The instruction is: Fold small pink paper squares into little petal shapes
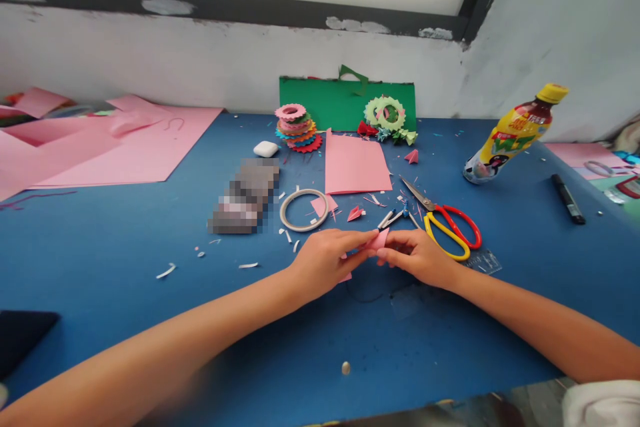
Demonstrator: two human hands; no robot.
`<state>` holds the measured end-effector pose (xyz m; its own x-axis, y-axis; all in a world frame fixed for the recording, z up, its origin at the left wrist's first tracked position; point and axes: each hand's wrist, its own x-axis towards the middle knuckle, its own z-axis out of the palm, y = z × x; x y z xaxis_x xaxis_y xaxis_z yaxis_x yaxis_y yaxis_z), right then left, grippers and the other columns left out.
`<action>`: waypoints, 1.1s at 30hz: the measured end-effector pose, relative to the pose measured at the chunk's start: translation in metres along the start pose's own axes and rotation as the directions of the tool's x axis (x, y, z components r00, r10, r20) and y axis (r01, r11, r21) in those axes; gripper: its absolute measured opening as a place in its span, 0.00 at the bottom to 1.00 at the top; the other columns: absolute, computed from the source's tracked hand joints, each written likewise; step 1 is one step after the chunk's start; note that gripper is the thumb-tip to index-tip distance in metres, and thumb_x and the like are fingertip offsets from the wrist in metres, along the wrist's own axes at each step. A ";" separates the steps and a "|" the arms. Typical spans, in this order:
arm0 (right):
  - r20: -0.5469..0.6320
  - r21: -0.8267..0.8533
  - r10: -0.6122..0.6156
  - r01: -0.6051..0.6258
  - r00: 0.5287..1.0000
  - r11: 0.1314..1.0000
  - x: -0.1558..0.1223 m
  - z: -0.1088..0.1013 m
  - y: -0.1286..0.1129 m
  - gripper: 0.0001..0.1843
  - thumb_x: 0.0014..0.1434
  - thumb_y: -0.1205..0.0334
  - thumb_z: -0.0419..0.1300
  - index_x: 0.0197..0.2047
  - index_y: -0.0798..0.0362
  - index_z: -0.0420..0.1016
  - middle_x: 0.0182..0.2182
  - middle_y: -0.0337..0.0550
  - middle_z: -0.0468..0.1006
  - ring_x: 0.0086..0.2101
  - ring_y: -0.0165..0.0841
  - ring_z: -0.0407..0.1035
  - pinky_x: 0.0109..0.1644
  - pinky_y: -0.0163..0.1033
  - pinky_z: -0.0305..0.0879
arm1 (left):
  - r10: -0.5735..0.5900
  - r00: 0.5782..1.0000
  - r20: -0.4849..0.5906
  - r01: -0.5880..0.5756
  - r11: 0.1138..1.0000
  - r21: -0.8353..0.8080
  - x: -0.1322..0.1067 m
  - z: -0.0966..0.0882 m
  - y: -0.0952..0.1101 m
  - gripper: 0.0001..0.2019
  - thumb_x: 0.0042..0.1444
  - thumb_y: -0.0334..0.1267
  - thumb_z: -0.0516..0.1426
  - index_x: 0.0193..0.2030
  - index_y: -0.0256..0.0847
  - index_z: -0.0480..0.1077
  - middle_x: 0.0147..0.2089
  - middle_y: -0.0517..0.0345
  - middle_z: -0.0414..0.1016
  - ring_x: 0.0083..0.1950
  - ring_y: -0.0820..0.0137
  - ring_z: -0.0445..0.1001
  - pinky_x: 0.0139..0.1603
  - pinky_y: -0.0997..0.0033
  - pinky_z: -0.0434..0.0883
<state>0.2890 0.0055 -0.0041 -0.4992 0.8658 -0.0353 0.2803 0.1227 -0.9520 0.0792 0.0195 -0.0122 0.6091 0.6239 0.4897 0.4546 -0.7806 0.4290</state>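
A small piece of pink paper [381, 239] is pinched between the fingertips of my left hand [327, 260] and my right hand [423, 257]. Both hands are closed on it above the blue table, and the fingers partly cover it. Just beyond the hands lie a compass [400, 215], a small folded pink paper piece [355, 213] and a roll of tape [283, 213]. Scissors [424, 201] with one red and one yellow handle rest beside my right hand, on top of a clear ruler [485, 261]. A larger folded pink sheet [357, 163] lies farther back.
A tilted-looking drink bottle [513, 133] and a black marker [568, 199] are at the right. Stacked scalloped paper rings [299, 129] and a green board [320, 97] stand near the wall. Large pink sheets [165, 147] cover the back left. Paper scraps litter the table [125, 233].
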 end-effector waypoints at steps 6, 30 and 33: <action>-0.069 -0.017 -0.016 0.015 0.997 1.000 0.000 0.000 0.001 0.12 0.57 0.54 0.60 0.32 0.55 0.77 0.23 0.38 0.76 0.24 0.25 0.67 0.28 0.30 0.61 | -0.080 0.996 0.039 0.081 0.996 -0.043 -0.002 0.000 0.001 0.15 0.58 0.41 0.56 0.51 0.42 0.71 0.36 0.55 0.80 0.32 0.69 0.77 0.34 0.72 0.72; 0.203 -0.250 -0.042 0.093 0.978 0.964 0.001 -0.008 0.000 0.14 0.62 0.58 0.52 0.27 0.56 0.68 0.21 0.34 0.65 0.23 0.23 0.58 0.26 0.29 0.53 | -0.388 0.879 0.278 0.477 0.745 -0.467 0.013 -0.009 0.005 0.06 0.52 0.31 0.56 0.36 0.36 0.73 0.30 0.59 0.76 0.31 0.75 0.71 0.35 0.76 0.68; 0.098 -0.427 -0.093 0.126 0.991 0.896 0.002 -0.009 0.003 0.16 0.62 0.60 0.50 0.23 0.55 0.62 0.19 0.32 0.59 0.22 0.23 0.53 0.26 0.31 0.49 | -0.384 0.880 0.280 0.470 0.789 -0.394 0.012 -0.008 0.002 0.05 0.51 0.30 0.55 0.34 0.36 0.72 0.27 0.62 0.74 0.27 0.77 0.68 0.31 0.78 0.65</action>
<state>0.2959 0.0114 -0.0041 -0.6010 0.7989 0.0239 0.5377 0.4263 -0.7274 0.0819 0.0259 0.0003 0.5434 0.8378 0.0532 0.3891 -0.3075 0.8684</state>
